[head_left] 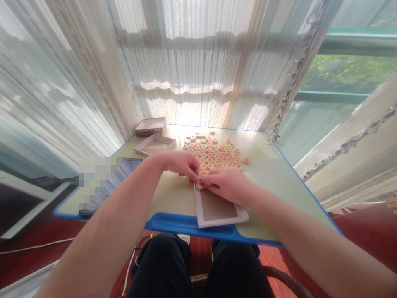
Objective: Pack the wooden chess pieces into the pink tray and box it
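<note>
A shallow box (200, 213) with a pale rim and brown bottom lies near the table's front edge. At its far left corner is a round Chinese chess piece (199, 186) with a red character. My left hand (184, 164) is over that corner, thumb and fingers pinched; what they hold is largely hidden. From the right, my right hand (228, 184) reaches across the box, its fingers together and their tips against the piece. Beyond both hands spreads a group of Chinese chess pieces (217, 157), marked in red or black, several partly covered by my hands.
A second shallow box (155, 145) lies open at the back left, before a stack of similar boxes (150, 126). A dark-edged tablet-like device (113, 188), partly pixelated, rests at the left. One piece (246, 160) sits apart, right of the group. Blue trim edges the table (269, 178).
</note>
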Demonstrator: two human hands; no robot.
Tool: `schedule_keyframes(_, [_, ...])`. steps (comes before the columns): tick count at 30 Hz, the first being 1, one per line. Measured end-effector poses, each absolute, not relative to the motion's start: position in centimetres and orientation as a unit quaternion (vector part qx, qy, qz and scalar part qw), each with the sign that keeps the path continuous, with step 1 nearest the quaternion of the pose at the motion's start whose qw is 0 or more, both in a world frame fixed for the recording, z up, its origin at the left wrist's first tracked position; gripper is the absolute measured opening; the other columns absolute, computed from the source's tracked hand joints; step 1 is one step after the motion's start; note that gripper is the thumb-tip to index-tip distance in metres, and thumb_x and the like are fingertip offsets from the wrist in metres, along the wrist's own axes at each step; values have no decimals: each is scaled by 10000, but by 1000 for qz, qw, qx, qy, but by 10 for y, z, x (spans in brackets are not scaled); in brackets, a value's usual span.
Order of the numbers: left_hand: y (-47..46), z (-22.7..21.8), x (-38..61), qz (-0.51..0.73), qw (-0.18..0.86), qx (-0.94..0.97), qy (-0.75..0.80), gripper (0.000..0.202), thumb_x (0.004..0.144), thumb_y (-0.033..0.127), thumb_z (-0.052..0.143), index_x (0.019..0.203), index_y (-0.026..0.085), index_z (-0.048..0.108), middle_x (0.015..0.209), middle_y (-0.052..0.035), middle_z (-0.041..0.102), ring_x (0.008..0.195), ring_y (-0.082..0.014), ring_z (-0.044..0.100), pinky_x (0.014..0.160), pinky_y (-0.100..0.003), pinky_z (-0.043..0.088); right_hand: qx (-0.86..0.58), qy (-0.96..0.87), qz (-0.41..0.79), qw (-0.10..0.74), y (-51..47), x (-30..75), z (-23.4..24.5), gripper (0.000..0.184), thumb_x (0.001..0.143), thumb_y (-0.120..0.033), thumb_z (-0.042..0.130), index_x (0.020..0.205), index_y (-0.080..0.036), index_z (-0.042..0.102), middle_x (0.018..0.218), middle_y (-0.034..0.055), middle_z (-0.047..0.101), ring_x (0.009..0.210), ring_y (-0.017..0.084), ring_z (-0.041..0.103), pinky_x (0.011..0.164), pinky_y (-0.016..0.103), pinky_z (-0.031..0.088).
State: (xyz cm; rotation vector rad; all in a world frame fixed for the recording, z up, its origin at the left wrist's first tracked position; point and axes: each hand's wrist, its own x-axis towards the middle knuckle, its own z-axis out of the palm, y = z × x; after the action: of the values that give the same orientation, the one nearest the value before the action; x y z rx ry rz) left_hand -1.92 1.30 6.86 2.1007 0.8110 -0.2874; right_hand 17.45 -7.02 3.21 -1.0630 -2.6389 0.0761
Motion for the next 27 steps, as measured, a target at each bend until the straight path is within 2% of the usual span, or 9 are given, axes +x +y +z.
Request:
schedule_keyframes(4, [14, 68, -20, -116, 426, 833, 333, 247, 698, 394, 640, 798, 170, 667, 714, -4, 662, 567, -80, 466, 480, -194, 326, -375, -916, 26, 143, -71, 175, 32, 247, 916, -321, 448, 984, -298, 685, 849, 1, 676, 766, 139, 576, 620, 265, 317])
schedule_keyframes(10, [15, 66, -21, -118, 422, 833, 337, 255, 697, 396, 633, 806, 168, 667, 748, -10, 675, 585, -83, 480, 503, -194, 347, -404, -904, 16, 136, -75, 170, 34, 271, 893, -428, 467, 912, -269, 687, 826, 17, 685, 737, 149, 582, 581, 263, 288])
schedule_keyframes(15, [16, 66, -20, -114, 415, 837, 338, 262, 704, 407, 628, 806, 168, 668, 746, -10, 670, 578, -83, 464, 503, -201, 348, -412, -903, 6, 126, -74, 171, 33, 322, 917, -427, 414, 855, -282, 694, 763, 5, 685, 692, 138, 574, 563, 266, 263])
schedule_keyframes(21, [15, 67, -19, -105, 419, 834, 343, 268, 699, 425, 641, 766, 169, 678, 667, -3, 630, 542, -77, 418, 474, -208, 311, -401, -907, 9, 124, -74, 173, 32, 271, 913, -373, 423, 953, -329, 687, 850, -11, 710, 775, 149, 605, 595, 263, 296])
schedule_keyframes(27, [15, 68, -20, -101, 425, 831, 344, 247, 706, 412, 640, 744, 170, 670, 677, -7, 646, 529, -74, 411, 471, -209, 310, -405, -905, 6, 129, -75, 172, 33, 285, 912, -397, 420, 950, -326, 694, 839, -16, 713, 726, 141, 603, 573, 269, 283])
